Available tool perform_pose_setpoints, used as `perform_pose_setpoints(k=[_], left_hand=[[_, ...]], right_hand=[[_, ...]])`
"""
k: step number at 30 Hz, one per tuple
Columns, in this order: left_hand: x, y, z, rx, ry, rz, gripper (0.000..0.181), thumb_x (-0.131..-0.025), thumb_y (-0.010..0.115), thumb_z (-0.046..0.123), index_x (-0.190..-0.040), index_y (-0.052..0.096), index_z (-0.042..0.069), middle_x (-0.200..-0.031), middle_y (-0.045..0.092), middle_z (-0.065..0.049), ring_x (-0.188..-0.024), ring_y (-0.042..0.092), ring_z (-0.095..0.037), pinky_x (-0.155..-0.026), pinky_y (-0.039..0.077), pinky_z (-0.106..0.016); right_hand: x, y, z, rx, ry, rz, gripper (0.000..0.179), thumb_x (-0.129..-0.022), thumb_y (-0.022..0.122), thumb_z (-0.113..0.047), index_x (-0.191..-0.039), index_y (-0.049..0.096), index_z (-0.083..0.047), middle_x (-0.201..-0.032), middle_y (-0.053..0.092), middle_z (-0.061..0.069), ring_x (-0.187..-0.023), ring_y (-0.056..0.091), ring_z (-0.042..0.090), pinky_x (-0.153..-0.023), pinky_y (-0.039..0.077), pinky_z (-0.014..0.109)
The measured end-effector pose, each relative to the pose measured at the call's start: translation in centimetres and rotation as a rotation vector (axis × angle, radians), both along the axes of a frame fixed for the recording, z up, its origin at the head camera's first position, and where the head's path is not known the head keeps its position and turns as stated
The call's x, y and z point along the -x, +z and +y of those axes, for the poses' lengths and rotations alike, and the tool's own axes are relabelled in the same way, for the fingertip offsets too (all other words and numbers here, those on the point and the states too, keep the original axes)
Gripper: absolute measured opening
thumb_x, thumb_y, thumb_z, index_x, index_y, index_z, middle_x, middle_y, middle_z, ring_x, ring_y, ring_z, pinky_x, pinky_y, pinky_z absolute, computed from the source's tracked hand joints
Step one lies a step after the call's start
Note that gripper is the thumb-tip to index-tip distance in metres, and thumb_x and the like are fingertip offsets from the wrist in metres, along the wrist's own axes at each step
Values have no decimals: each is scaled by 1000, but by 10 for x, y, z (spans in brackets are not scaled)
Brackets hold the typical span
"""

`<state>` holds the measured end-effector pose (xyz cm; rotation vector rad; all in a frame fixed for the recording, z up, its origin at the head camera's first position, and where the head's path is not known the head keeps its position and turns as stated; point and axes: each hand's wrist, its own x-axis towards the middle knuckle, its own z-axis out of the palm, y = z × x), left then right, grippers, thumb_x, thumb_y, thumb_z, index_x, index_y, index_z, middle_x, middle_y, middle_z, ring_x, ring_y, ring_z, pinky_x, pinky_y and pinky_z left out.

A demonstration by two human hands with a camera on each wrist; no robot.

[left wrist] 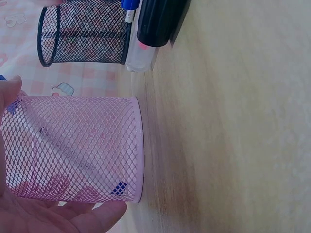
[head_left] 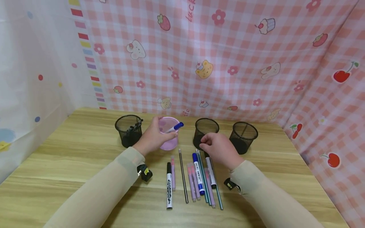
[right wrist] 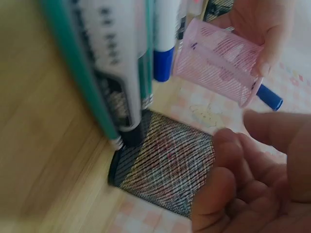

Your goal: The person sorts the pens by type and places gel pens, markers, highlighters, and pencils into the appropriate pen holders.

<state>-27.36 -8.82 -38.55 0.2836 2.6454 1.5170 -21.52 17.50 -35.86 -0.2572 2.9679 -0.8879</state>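
A pink mesh pen cup [head_left: 170, 145] stands upright on the table, gripped around its left side by my left hand [head_left: 154, 136]. Inside it leans a blue-capped whiteboard marker [head_left: 178, 126], its capped end over the rim. My right hand [head_left: 220, 149] hovers at the front of a black mesh pen cup [head_left: 197, 139]; its fingers are loosely bent, and nothing shows between them and the thumb. Below that hand lie a black-and-white marker [head_left: 211, 172], green pencils [head_left: 219, 194], and a blue marker [head_left: 198, 174].
Another black mesh cup [head_left: 128, 137] with dark items stands at the left, and one more black cup [head_left: 240, 144] at the right. A black-capped marker [head_left: 169, 190], a dark pencil [head_left: 183, 177] and pink pens [head_left: 191, 183] lie in front. A checked curtain [head_left: 176, 85] hangs behind.
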Motion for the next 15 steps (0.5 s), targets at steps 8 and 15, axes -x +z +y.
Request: perform_pose_setpoints(k=[8, 15], left_hand=[[0, 0, 0, 4, 4, -6, 108, -85, 83, 54, -163, 20, 13, -153, 49, -23, -135, 56, -40, -109, 52, -56], [0, -1, 0, 10, 4, 1, 109, -85, 83, 56, -163, 21, 13, -154, 49, -23, -135, 56, -40, -109, 52, -56]], right_hand=[[2, -11, 8, -146, 16, -91, 22, -97, 76, -21, -113, 75, -6, -100, 77, 6, -88, 69, 17, -84, 59, 40], [5, -26, 8, -212, 10, -81, 27, -95, 78, -21, -116, 74, -5, -100, 75, 6, -87, 66, 17, -88, 59, 42]])
